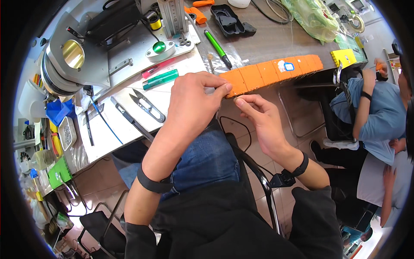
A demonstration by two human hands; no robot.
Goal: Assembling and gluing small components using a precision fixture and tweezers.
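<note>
A long orange strip (267, 74), marked off in sections by cross lines, lies along the table's near edge. Fine hair-like ends stick out from its near side. At the strip's left end, my left hand (192, 101) is closed, thumb and forefinger pinched over the corner; what is between them is too small to make out. My right hand (266, 125) is just off the strip's near edge, its thumb and forefinger also pinched on something tiny. Left of my left hand lie thread snips (147, 107) and a dark, slim tool (129, 118).
A green pen (217, 48) and black plastic tray (226, 20) lie beyond the strip. A metal fixture with a green button (159, 47) stands at the back left, near a green translucent tube (160, 79). A yellow pad (343, 57) is rightward. Other people sit at the right.
</note>
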